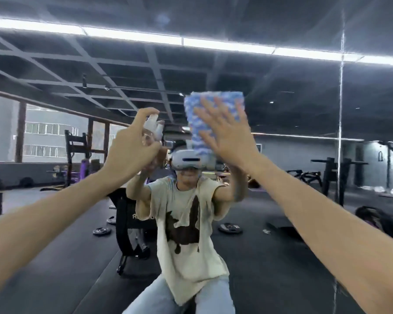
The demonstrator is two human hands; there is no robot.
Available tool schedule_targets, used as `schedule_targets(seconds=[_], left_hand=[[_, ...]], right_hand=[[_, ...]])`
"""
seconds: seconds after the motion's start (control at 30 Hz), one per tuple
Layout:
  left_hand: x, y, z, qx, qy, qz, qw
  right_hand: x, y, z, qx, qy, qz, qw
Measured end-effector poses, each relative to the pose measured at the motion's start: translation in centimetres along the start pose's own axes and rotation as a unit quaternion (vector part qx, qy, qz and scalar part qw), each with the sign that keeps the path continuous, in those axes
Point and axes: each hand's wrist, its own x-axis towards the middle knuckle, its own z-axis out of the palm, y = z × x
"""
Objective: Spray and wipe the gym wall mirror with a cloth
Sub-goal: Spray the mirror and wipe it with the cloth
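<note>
Left hand (132, 143): it is raised at head height in front of the mirror (304, 98). The fingers curl round a small clear spray bottle (152, 126), and the forefinger lies bent over the top of its head.
Spray bottle: it sits inside this grip. Only the head and a part of the body show past the fingertips.
Bottle direction: the long axis goes about up and down. The nozzle points away from the palm, toward the glass. I cannot tell if any mist comes out.
Cloth (213, 103): blue and white, it lies flat on the glass under the right hand (227, 134). Its upper half shows above the fingertips and its lower edge comes out beside the heel of the palm.
Cloth direction: it is taller than wide. The long axis goes up and down and leans a little, the top edge about level.
Right hand: the fingers are straight and spread. They press the cloth to the glass and do not curl round it.
Seam (340, 109): a vertical joint in the glass, well apart from the pressing palm on its outer side.
Progress: I judge the work is in the middle, with spraying and wiping both in hand. No cleaned part can be told from the rest, so most of the wide mirror is probably left.
</note>
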Motion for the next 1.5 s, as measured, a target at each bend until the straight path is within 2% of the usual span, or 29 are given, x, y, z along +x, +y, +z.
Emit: schedule_targets(seconds=[0.07,0.1,0.17,0.23,0.27,0.33,0.37,0.4,0.43,0.5,0.57,0.6,0.63,0.67,0.77,0.83,0.87,0.9,1.0,1.03,1.07,1.13,1.2,1.23,1.27,1.33,1.4,1.47,1.5], left_hand=[[-1.0,0.5,0.8,0.004,0.005,0.000,1.000],[-1.5,0.8,1.4,0.013,0.003,-0.004,1.000],[-2.5,1.5,2.4,0.029,0.004,-0.011,1.000],[-3.4,2.2,3.3,0.019,0.023,-0.021,0.999],[-3.8,2.6,3.8,0.007,0.029,-0.029,0.999],[-4.4,3.2,3.8,-0.008,0.016,-0.045,0.999],[-4.6,3.4,3.6,-0.008,0.003,-0.054,0.999],[-4.5,3.6,3.6,0.004,-0.011,-0.054,0.998],[-4.4,3.6,3.5,0.024,-0.018,-0.046,0.998],[-4.2,3.7,3.5,0.039,-0.003,-0.045,0.998],[-4.2,3.5,3.9,0.002,0.011,-0.065,0.998],[-4.4,3.4,4.3,-0.012,0.014,-0.075,0.997],[-4.6,3.4,4.7,-0.016,0.016,-0.083,0.996],[-4.6,3.2,5.1,-0.017,0.019,-0.089,0.996],[-4.3,2.5,5.9,-0.037,0.043,-0.122,0.991],[-4.2,2.4,5.9,-0.052,0.043,-0.130,0.989],[-4.3,2.4,5.9,-0.044,0.035,-0.119,0.991],[-4.4,2.5,5.9,-0.026,0.022,-0.099,0.995],[-4.8,3.5,6.3,0.030,0.002,-0.041,0.999],[-4.8,3.8,6.7,0.025,0.004,-0.035,0.999],[-4.9,4.1,7.0,0.012,0.007,-0.034,0.999],[-4.8,4.6,7.6,-0.012,0.016,-0.029,0.999],[-4.7,5.0,8.0,-0.015,0.020,-0.020,0.999],[-4.6,5.2,8.2,-0.015,0.022,-0.018,0.999],[-4.6,5.2,8.3,-0.012,0.022,-0.018,1.000],[-4.5,5.2,8.4,-0.003,0.021,-0.022,1.000],[-4.4,5.1,8.4,0.003,0.028,-0.023,0.999],[-4.5,5.1,8.3,-0.004,0.037,-0.021,0.999],[-4.6,5.1,8.2,-0.010,0.042,-0.024,0.999]], right_hand=[[1.0,4.7,-0.7,-0.014,-0.017,0.173,0.985],[1.2,5.5,-1.0,-0.018,-0.027,0.218,0.975],[1.0,4.1,-0.9,-0.023,-0.023,0.238,0.971],[-0.6,0.8,-0.3,-0.007,-0.001,0.143,0.990],[-2.2,-1.0,0.2,0.010,0.009,0.043,0.999],[-6.2,-3.8,0.7,0.041,-0.012,-0.179,0.983],[-7.1,-3.7,0.9,0.038,-0.031,-0.247,0.968],[-7.0,-2.7,0.8,0.029,-0.029,-0.265,0.963],[-6.2,-1.5,0.8,0.022,-0.004,-0.228,0.973],[-4.0,1.1,0.7,0.020,0.038,-0.042,0.998],[-2.6,2.6,0.2,0.027,0.031,0.151,0.988],[-2.7,2.3,0.3,0.031,0.035,0.191,0.980],[-3.3,1.4,0.6,0.035,0.044,0.185,0.981],[-4.3,0.0,0.8,0.046,0.045,0.139,0.988],[-8.3,-3.0,0.6,0.064,-0.011,-0.071,0.995],[-8.6,-1.2,0.3,0.045,-0.037,-0.152,0.987],[-7.9,0.1,0.4,0.034,-0.026,-0.143,0.989],[-6.9,1.5,0.4,0.028,-0.007,-0.090,0.995],[-4.1,3.3,-0.1,0.023,0.022,0.143,0.989],[-4.3,2.4,-0.2,0.023,0.026,0.170,0.985],[-5.2,1.1,-0.2,0.032,0.023,0.148,0.988],[-8.1,-1.0,-0.3,0.059,-0.010,-0.017,0.998],[-9.6,-0.1,-0.6,0.053,-0.076,-0.177,0.980],[-9.0,1.1,-0.7,0.041,-0.083,-0.201,0.975],[-7.9,2.2,-0.7,0.037,-0.075,-0.177,0.981],[-5.3,4.2,-0.9,0.029,-0.054,-0.026,0.998],[-3.8,4.5,-1.0,0.006,-0.045,0.111,0.993],[-4.9,2.5,-0.6,0.011,-0.029,0.139,0.990],[-6.3,1.2,-0.5,0.030,-0.020,0.106,0.994]])
